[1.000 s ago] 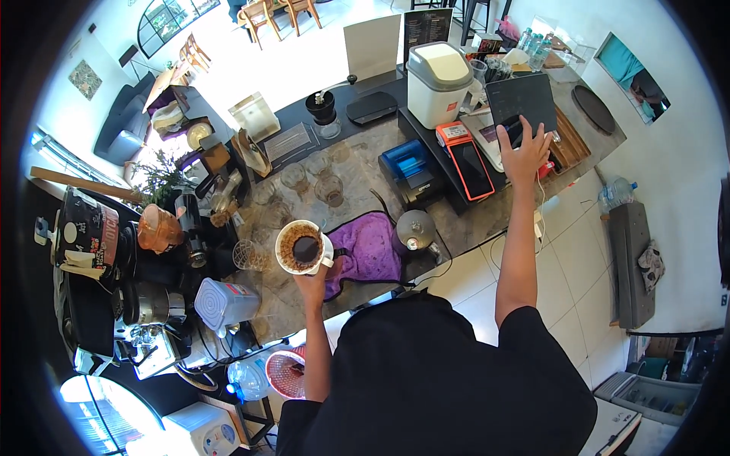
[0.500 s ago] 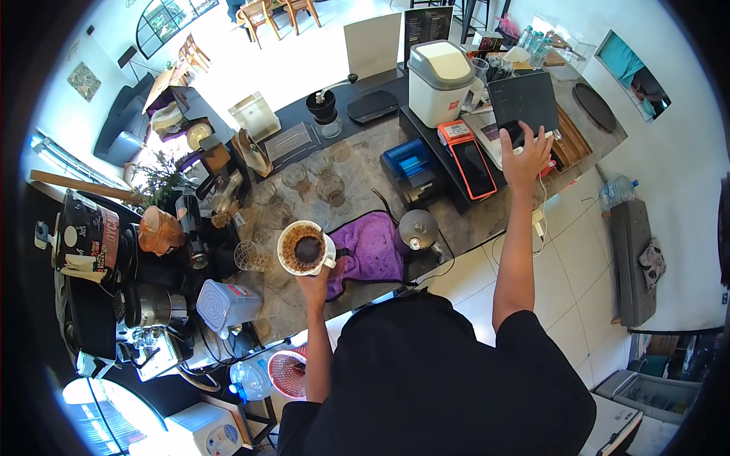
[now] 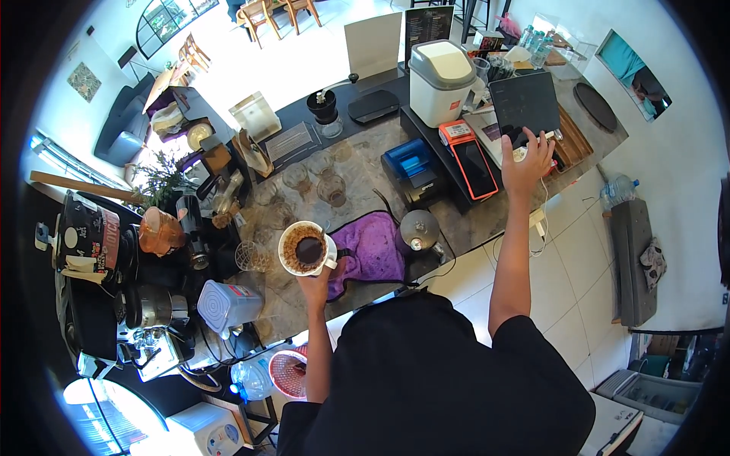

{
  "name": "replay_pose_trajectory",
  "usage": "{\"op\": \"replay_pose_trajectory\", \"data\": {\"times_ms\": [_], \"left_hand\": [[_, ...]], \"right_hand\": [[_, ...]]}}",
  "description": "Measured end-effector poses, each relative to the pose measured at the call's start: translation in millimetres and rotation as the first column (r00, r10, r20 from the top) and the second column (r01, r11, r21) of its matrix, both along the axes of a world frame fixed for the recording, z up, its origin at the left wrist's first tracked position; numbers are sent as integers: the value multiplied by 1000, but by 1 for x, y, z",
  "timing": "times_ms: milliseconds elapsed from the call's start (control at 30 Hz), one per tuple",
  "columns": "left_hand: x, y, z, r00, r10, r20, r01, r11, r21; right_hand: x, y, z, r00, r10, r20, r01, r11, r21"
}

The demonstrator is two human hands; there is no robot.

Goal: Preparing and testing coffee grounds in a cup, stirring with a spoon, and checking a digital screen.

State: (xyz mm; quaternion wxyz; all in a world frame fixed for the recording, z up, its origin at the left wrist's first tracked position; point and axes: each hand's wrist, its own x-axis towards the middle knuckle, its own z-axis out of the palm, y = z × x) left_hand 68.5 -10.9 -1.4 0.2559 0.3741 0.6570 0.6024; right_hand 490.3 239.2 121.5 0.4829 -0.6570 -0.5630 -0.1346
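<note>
The left hand is closing round the near, lower side of a white dripper, though its exact grip is partly hidden. The dripper is sitting above the counter, just left of a purple cloth; whether a vessel is standing beneath it is impossible to tell. Brown grounds are lining its wall around a dark pool, apparently liquid, so wetting seems done and draining seems unfinished. The kettle is standing at the cloth's right edge with neither hand touching it, so no pouring is happening. Farther right, the right hand is spreading its fingers, gripping nothing visible, at the lower edge of a dark screen; contact is unclear. Beyond the dripper, glasses are standing on the counter, showing no dark drink, so serving appears undone.
</note>
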Motion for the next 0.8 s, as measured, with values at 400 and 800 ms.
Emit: {"op": "replay_pose_trajectory", "data": {"times_ms": [400, 800], "left_hand": [[0, 0, 0, 1000, 5, 14, -5, 1000, 5], [-2, -1, -1, 999, -32, 14, 31, 999, 23]], "right_hand": [[-7, -17, -8, 1000, 8, 31, -9, 1000, 28], [-9, -18, -15, 1000, -9, 8, 9, 1000, 3]]}}
